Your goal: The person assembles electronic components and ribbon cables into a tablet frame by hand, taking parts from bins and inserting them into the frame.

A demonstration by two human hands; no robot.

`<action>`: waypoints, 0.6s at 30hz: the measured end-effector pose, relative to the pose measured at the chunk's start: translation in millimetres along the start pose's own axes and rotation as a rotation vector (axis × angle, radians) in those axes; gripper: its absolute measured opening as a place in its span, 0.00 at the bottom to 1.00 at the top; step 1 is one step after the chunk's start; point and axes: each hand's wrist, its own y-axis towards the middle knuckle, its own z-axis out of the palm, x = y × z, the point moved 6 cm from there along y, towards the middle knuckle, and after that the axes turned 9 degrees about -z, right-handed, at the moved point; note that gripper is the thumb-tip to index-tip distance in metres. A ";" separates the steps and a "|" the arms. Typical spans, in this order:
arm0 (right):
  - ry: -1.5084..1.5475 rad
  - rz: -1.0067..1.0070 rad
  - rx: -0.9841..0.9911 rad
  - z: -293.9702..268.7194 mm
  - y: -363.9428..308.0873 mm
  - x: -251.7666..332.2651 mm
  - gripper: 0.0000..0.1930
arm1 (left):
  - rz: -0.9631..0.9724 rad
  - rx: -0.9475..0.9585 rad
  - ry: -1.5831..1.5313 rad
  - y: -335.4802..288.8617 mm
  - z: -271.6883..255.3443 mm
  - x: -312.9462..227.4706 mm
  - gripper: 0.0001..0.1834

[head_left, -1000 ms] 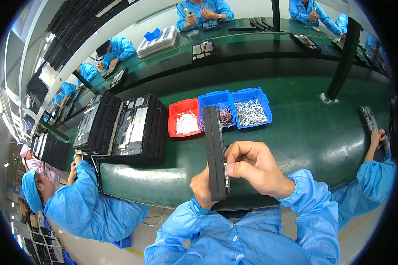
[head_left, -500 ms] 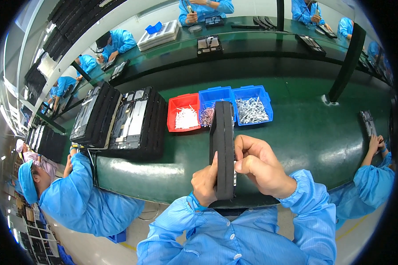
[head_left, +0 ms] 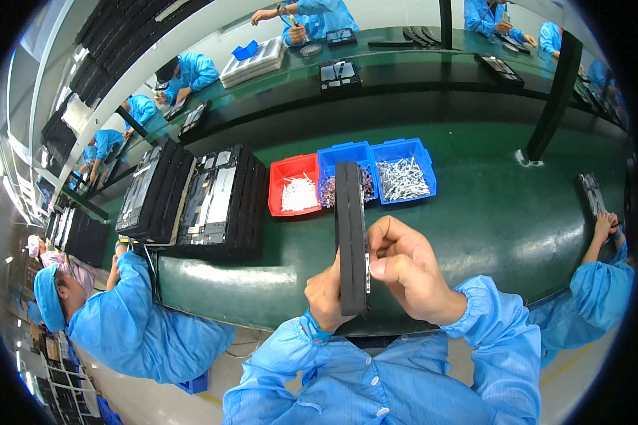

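- Left hand (head_left: 324, 297): wrapped round the lower left side of a black foam-edged tray (head_left: 351, 241), gripping it; most of its fingers are hidden behind.
- That tray is held on edge above the near side of the green workbench (head_left: 496, 219), narrow side up, with small metallic parts along its right side.
- Right hand (head_left: 412, 273): fingers curled, thumb and forefinger nearly together at the tray's right side; I cannot tell whether they pinch a small part.
- Left of the hands, a co-worker in a blue cap and smock (head_left: 142, 319); at right, another blue-sleeved person (head_left: 588, 294) handles a dark device (head_left: 592, 193).
- Beyond the hands, left: stacked black foam trays (head_left: 216, 198) bearing flat electronic assemblies.
- Beside them, a red bin (head_left: 275, 188) of white pieces, then a middle blue bin (head_left: 344, 152), partly hidden by the held tray, and a right blue bin (head_left: 431, 185) of silvery pieces.
- Farthest: more blue-smocked workers (head_left: 326, 20) across the line.
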 end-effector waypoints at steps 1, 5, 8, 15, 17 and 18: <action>-0.001 -0.002 0.000 -0.1 1.5 0.9 0.10 | -0.008 -0.008 0.026 -1.3 1.2 1.1 0.34; -0.034 -0.012 -0.030 -0.1 2.2 3.9 0.10 | -0.032 0.034 0.012 -2.8 2.3 0.9 0.34; -0.025 -0.019 -0.020 -2.1 3.5 3.0 0.11 | -0.015 0.034 0.028 0.3 2.1 -0.4 0.33; -0.041 0.080 0.056 -2.3 10.7 8.2 0.12 | 0.020 0.036 0.008 -0.9 1.5 1.3 0.35; -0.046 0.099 0.045 -1.3 9.2 8.6 0.12 | 0.009 0.055 0.005 -0.7 2.8 1.8 0.35; -0.047 0.078 0.018 -1.7 8.3 9.3 0.13 | 0.026 0.047 0.001 1.1 3.4 0.4 0.36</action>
